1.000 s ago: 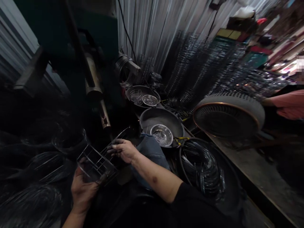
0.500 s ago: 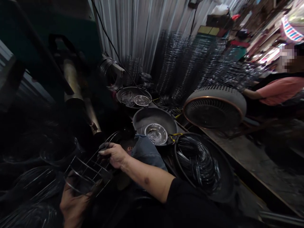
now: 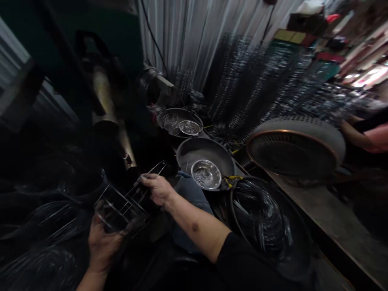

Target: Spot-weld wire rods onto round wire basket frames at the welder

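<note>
At the lower left, my left hand (image 3: 104, 240) is closed around the rounded end of a wire rack (image 3: 123, 200) made of thin bent metal rods. My right hand (image 3: 159, 190) pinches the rack's other end, where a wire loop sticks out past the fingers. The rack is tilted between both hands, just below the brass-coloured rod (image 3: 129, 155) of a dark machine. Shadow and motion blur hide some of the fingertips and wires.
A steel bowl (image 3: 206, 174) of small metal pieces sits in a wide dark pan (image 3: 184, 151); another pan (image 3: 165, 117) stands behind. Coiled wire (image 3: 260, 214) fills a basin at right. A round fan (image 3: 294, 149), stacked wire parts (image 3: 236, 76) and a co-worker's arm (image 3: 357, 135) are beyond.
The view has swung left, so the surroundings shift right in the picture. Both hands keep hold of the wire rack, and its loop now shows more clearly beyond my right hand.
</note>
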The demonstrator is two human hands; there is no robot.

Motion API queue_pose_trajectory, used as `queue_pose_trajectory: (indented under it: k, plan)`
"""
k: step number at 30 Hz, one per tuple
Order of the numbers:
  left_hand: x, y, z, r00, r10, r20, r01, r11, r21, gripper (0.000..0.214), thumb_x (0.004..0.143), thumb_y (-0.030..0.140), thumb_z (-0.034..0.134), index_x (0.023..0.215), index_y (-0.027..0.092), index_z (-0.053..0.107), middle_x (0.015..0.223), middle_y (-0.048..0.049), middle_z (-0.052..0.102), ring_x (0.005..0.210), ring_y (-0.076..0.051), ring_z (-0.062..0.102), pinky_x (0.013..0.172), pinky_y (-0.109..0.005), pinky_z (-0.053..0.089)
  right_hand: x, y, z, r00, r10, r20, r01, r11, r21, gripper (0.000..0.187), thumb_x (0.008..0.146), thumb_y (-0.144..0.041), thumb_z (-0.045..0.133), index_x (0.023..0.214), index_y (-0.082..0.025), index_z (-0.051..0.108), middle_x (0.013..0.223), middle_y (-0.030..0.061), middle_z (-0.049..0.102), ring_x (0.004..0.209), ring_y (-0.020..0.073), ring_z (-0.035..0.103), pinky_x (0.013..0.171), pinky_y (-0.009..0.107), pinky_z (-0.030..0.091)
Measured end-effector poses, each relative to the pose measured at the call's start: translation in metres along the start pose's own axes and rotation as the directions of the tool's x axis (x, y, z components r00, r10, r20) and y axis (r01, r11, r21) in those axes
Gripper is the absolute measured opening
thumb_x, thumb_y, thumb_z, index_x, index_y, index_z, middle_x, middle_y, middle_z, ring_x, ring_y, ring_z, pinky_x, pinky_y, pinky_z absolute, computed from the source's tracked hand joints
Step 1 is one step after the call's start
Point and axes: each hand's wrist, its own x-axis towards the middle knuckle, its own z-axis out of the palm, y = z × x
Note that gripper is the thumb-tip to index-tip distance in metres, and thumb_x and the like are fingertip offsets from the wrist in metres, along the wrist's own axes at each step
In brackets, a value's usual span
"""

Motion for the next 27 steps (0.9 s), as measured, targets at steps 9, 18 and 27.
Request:
queue_pose_trajectory:
  k: [9,18,27]
  plan:
    - [0.036,0.000,0.014,0.971,0.231,-0.059,-0.233,0.972,-0.028,0.088,0.068,0.049,0.073,0.142,0.025,0.032,0.124,-0.0097,0.050,0.113,-0.031,0.053,0.100,-0.050,0.045,0.017,-0.027,0.012,0.983,-0.133,-0.128,0.141,0.988,0.057,0.021,0.075,-0.022,0.072,0.077,-0.020,0.051,0.058,-0.0056,0.059,0.044,0.0076,0.053,0.048,0.020,0.045]
    - [0.053,0.000,0.027,0.958,0.269,-0.100,-0.270,0.963,0.000,0.076,0.069,0.045,0.074,0.133,0.016,0.044,0.132,-0.0162,0.049,0.117,-0.030,0.054,0.097,-0.044,0.048,0.033,-0.019,0.028,0.964,-0.183,-0.193,0.207,0.971,0.116,0.020,0.078,-0.019,0.069,0.076,-0.021,0.049,0.060,-0.0059,0.055,0.047,0.0054,0.047,0.049,0.018,0.042]
    - [0.065,-0.002,0.029,0.960,0.258,-0.107,-0.259,0.966,0.001,0.089,0.068,0.046,0.073,0.142,0.015,0.035,0.130,-0.0167,0.051,0.111,-0.029,0.058,0.096,-0.042,0.049,0.049,-0.018,0.029,0.960,-0.205,-0.189,0.237,0.957,0.169,0.020,0.076,-0.013,0.069,0.074,-0.019,0.050,0.057,-0.0064,0.056,0.044,0.0038,0.047,0.045,0.015,0.041]
